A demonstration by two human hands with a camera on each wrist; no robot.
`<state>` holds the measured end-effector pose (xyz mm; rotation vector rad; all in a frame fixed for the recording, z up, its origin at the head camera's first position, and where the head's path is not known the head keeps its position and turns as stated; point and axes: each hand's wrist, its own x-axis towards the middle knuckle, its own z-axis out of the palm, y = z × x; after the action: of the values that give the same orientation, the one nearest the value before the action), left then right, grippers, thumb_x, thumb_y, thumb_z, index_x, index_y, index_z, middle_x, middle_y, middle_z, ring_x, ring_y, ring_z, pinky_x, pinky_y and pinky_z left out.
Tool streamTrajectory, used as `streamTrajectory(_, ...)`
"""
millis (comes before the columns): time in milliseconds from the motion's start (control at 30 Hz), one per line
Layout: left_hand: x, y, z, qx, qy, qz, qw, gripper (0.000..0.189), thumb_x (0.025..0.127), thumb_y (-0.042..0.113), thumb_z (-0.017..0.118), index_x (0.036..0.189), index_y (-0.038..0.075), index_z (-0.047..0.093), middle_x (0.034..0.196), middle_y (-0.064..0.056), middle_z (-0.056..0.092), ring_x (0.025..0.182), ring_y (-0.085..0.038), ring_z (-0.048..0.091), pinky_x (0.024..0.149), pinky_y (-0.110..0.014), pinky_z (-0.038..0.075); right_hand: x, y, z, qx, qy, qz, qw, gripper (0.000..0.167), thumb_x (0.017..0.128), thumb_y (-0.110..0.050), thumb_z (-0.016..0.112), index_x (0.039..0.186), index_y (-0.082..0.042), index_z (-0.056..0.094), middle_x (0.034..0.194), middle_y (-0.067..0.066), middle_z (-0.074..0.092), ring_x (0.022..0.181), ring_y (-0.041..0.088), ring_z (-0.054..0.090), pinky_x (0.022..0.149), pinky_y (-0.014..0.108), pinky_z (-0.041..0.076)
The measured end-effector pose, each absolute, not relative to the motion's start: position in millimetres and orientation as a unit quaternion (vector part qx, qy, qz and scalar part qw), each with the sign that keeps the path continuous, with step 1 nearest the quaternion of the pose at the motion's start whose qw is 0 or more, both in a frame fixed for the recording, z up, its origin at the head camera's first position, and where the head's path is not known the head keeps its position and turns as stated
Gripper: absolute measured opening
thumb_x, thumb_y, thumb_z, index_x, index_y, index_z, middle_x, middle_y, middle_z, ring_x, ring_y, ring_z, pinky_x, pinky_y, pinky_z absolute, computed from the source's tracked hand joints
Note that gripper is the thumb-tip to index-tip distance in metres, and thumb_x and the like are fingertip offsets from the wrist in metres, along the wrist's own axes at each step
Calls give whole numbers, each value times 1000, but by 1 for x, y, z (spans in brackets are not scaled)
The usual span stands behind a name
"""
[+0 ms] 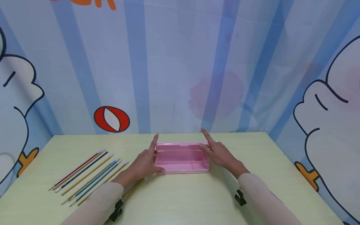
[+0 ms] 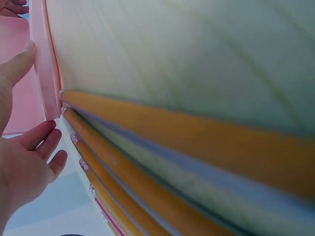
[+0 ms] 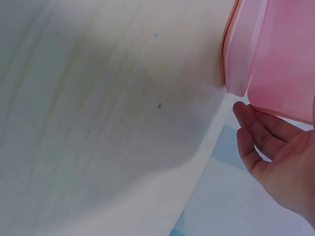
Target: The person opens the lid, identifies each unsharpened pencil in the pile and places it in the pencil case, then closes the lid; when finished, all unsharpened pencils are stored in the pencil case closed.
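A pink plastic pencil case stands on the table with its lid raised at the back; low dividers part its inside. My left hand grips the case's left end, thumb on the near rim and index finger pointing up. In the left wrist view the other fingers bend by the case's corner. At the right end, my right hand holds the lid, its thumb on the inner face and its index finger extended. The right wrist view shows curved fingers at the case's corner; the thumb is hidden there.
Several pencils lie slanted side by side on the left of the pale table. More pencils lie partly under my left forearm. A blue striped curtain with cartoon prints hangs behind the table's far edge.
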<state>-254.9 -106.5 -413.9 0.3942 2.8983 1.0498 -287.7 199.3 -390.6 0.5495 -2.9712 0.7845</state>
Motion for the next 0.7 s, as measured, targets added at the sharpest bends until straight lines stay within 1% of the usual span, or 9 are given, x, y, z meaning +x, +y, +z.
streamTrajectory(133, -254, -106, -414, 129, 934, 332, 10, 134, 73, 20, 90, 159, 36, -11, 132, -16, 61, 123, -30, 59, 106, -49, 46, -292, 197, -389, 163, -956, 245, 18, 75, 103, -50, 44, 162, -25, 6, 93, 9, 73, 67, 16, 55, 69, 35, 44)
streamTrajectory(200, -254, -106, -413, 131, 937, 325, 7, 134, 72, 20, 90, 159, 38, -10, 130, -16, 62, 121, -29, 59, 106, -48, 47, -295, 196, -387, 155, -958, 242, 15, 75, 103, -52, 41, 162, -25, 5, 86, 8, 71, 63, 17, 53, 66, 35, 43)
streamTrajectory(300, -254, -107, -413, 139, 939, 314, 1, 133, 72, 21, 91, 159, 39, -8, 132, -16, 61, 121, -29, 60, 106, -47, 47, -299, 195, -385, 144, -959, 245, 8, 76, 103, -55, 38, 162, -24, 3, 83, 7, 68, 60, 18, 52, 63, 35, 42)
streamTrajectory(367, -254, -107, -413, 144, 940, 310, 0, 131, 72, 21, 90, 160, 40, -5, 136, -16, 59, 124, -30, 58, 107, -48, 46, -301, 194, -383, 136, -959, 247, 6, 76, 103, -57, 35, 162, -23, 3, 96, 13, 72, 66, 23, 59, 66, 38, 46)
streamTrajectory(433, -254, -107, -412, 151, 940, 305, 1, 128, 73, 21, 89, 160, 40, -3, 142, -16, 55, 128, -32, 56, 108, -50, 44, -304, 193, -382, 131, -959, 250, 5, 76, 103, -59, 33, 162, -22, 4, 113, 20, 71, 81, 32, 68, 73, 45, 51)
streamTrajectory(467, -253, -107, -412, 152, 941, 302, 2, 126, 74, 22, 89, 160, 40, -1, 143, -16, 54, 128, -32, 55, 108, -51, 44, -305, 193, -383, 127, -960, 250, 5, 76, 103, -60, 32, 162, -23, 3, 120, 22, 69, 89, 37, 69, 78, 48, 53)
streamTrajectory(533, -253, -107, -410, 154, 942, 298, 10, 122, 76, 21, 88, 160, 42, 2, 145, -16, 52, 130, -33, 53, 108, -53, 43, -308, 192, -382, 121, -960, 252, 5, 76, 102, -61, 29, 162, -23, 3, 136, 24, 60, 109, 45, 65, 89, 56, 51)
streamTrajectory(600, -252, -107, -408, 156, 942, 296, 20, 119, 77, 20, 86, 159, 43, 4, 145, -16, 51, 131, -33, 51, 108, -54, 43, -310, 191, -382, 116, -959, 258, 2, 76, 102, -63, 28, 162, -24, 2, 140, 24, 57, 118, 48, 60, 95, 60, 48)
streamTrajectory(700, -251, -107, -407, 163, 940, 298, 37, 110, 81, 20, 83, 160, 41, 9, 147, -16, 48, 135, -34, 47, 110, -55, 41, -312, 189, -382, 112, -957, 268, -3, 76, 102, -63, 27, 162, -24, 2, 143, 24, 54, 124, 49, 56, 100, 62, 45)
